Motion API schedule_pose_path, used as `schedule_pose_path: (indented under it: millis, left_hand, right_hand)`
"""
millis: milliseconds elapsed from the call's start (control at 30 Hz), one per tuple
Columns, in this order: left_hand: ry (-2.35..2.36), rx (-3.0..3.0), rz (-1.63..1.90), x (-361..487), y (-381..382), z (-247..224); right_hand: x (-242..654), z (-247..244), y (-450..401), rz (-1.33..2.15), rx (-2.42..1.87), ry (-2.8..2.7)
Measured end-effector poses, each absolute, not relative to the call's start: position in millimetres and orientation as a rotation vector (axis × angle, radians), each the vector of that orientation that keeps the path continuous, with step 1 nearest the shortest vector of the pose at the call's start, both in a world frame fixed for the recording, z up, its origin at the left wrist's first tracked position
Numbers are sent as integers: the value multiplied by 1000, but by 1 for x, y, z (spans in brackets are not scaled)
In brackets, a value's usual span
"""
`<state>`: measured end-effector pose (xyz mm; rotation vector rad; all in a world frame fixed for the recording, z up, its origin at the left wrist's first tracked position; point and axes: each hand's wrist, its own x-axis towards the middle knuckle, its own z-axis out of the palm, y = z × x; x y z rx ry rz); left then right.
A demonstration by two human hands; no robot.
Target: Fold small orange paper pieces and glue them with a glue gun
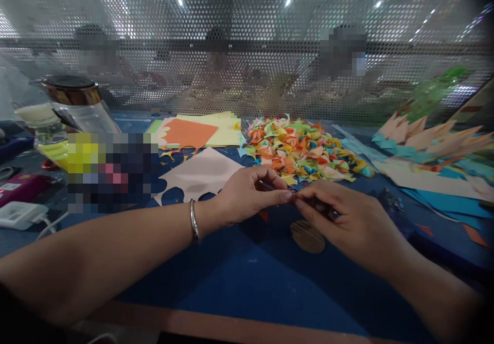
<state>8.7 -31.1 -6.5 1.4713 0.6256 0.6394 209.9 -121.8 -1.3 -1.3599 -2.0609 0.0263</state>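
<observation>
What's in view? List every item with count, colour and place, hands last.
Screen: one, grey, back
People: at least three, blurred, behind screen
Table: one, blue, beneath
Small paper shapes: many, multicoloured, centre
Cut-out sheet: one, pale pink, left of centre
Stacked sheets: several, mostly yellow, behind it
Orange sheet: one, atop stack
Pointed paper pieces: several, peach, right
Flat sheets: several, blue, right
Disc: one, brown, below hands
Lidded containers: two, clear, left
Bottle: one, green, far right
Device: one, magenta, left
Plug: one, white, left
Bracelet: one, silver, left wrist
Left hand, right hand: bare, fingertips pinched, centre
</observation>
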Motion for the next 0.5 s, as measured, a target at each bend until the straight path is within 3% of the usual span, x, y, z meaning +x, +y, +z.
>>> schedule_pose_path:
  millis: [500]
  left_hand:
    - [598,1566,652,9,-31,-6]
  right_hand:
    - [210,-3,-122,36,-1338,-2060]
